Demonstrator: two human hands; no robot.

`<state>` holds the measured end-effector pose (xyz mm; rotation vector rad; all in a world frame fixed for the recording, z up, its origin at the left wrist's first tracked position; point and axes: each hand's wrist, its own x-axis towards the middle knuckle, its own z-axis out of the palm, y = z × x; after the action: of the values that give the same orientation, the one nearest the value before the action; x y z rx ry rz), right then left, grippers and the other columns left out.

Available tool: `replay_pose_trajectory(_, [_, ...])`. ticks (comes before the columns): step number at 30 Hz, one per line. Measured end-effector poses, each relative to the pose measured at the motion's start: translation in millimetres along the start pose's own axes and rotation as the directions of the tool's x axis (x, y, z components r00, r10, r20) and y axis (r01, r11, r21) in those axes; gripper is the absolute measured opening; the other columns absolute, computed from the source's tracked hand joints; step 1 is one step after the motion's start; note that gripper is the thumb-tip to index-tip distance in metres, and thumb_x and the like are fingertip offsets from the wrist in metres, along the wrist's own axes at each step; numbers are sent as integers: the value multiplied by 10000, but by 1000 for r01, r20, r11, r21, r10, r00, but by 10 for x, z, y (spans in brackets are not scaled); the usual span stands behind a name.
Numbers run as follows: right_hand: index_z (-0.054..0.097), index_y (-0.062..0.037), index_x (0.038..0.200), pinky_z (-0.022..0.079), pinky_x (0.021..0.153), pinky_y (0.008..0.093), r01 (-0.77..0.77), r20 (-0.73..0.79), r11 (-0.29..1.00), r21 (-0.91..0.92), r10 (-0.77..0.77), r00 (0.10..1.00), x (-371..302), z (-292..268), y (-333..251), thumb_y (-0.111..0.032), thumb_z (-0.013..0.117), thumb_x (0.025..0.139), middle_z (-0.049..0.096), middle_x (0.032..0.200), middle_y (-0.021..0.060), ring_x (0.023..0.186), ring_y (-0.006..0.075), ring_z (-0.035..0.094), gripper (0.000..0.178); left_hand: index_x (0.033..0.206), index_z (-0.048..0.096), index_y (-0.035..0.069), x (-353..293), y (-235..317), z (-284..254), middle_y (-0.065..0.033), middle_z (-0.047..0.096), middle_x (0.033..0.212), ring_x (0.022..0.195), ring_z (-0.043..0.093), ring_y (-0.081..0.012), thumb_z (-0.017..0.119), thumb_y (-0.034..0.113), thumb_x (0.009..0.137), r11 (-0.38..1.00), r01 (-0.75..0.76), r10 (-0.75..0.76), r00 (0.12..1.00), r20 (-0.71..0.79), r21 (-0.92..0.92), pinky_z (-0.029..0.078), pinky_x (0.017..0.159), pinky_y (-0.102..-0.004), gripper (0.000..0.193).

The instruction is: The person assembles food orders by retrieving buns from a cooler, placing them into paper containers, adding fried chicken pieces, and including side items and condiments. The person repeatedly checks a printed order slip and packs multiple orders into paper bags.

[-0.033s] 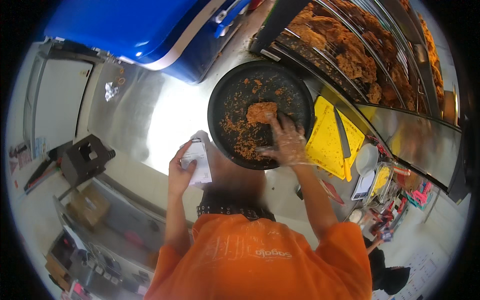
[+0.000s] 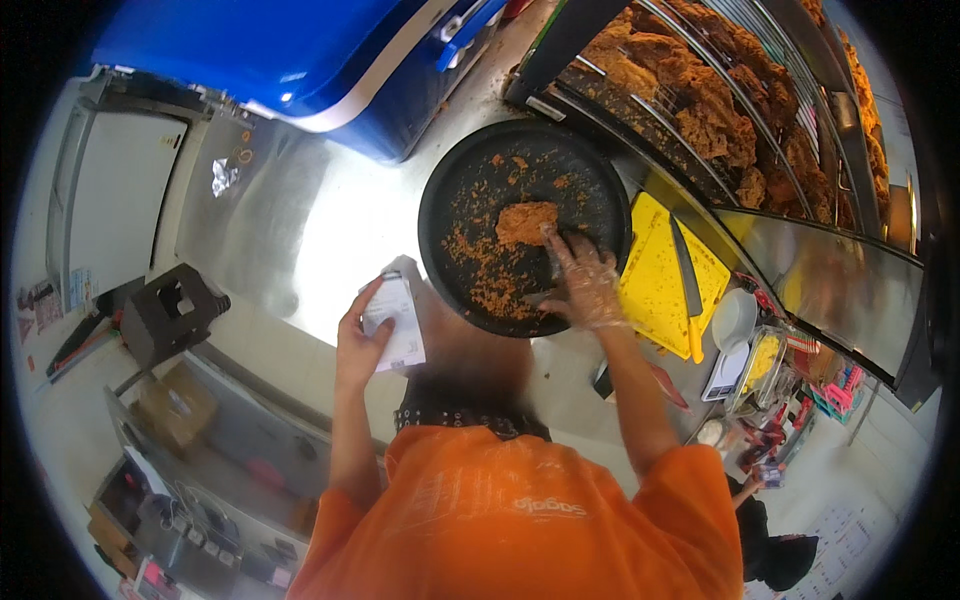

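Observation:
A round black pan (image 2: 440,265) with a raised rim lies on the metal counter, with orange-brown crumbs scattered over it. One piece of fried chicken (image 2: 527,222) sits near its middle. My right hand (image 2: 585,285), in a clear plastic glove, reaches over the right side of the pan. Its fingers are spread, and a fingertip is at the chicken's right edge; I cannot tell whether it presses on it. Left of the pan, my bare left hand (image 2: 362,338) is closed on a flat white paper bag (image 2: 404,325), thumb on the front.
A yellow cutting board (image 2: 650,285) with a yellow-handled knife (image 2: 688,278) on it lies right of the pan. Beyond stands a glass display case holding fried chicken (image 2: 700,110). A blue cooler box (image 2: 260,60) occupies the far left. Tubs and small packages crowd the right.
My right hand has shifted slightly right, its fingers still spread by the chicken. My left hand keeps hold of the paper bag, which looks almost unmoved.

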<state>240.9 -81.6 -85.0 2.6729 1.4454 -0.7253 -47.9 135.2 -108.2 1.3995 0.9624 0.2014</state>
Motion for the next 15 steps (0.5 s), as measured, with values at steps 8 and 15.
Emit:
replay_pose_trajectory(8, [355,-184,1508,478,1005,493,-151,350,965,214,69,934,116,-255,356,-290,855,726,632,1269,245,1161,455,595,934,1467,493,44,199,365,226,-145,545,1430,1295,530,-225,607,-152,810,986,-56,65,997,50,-159,410,1107,-333,695])
replay_pose_trajectory(15, [362,-166,1523,518,953,461,-57,73,968,243,40,997,-72,-6,100,-265,787,844,688,1151,250,1043,439,676,807,1484,470,40,262,470,329,-149,553,1411,1286,531,-222,627,-148,815,984,-61,80,991,109,-166,392,1110,-329,713])
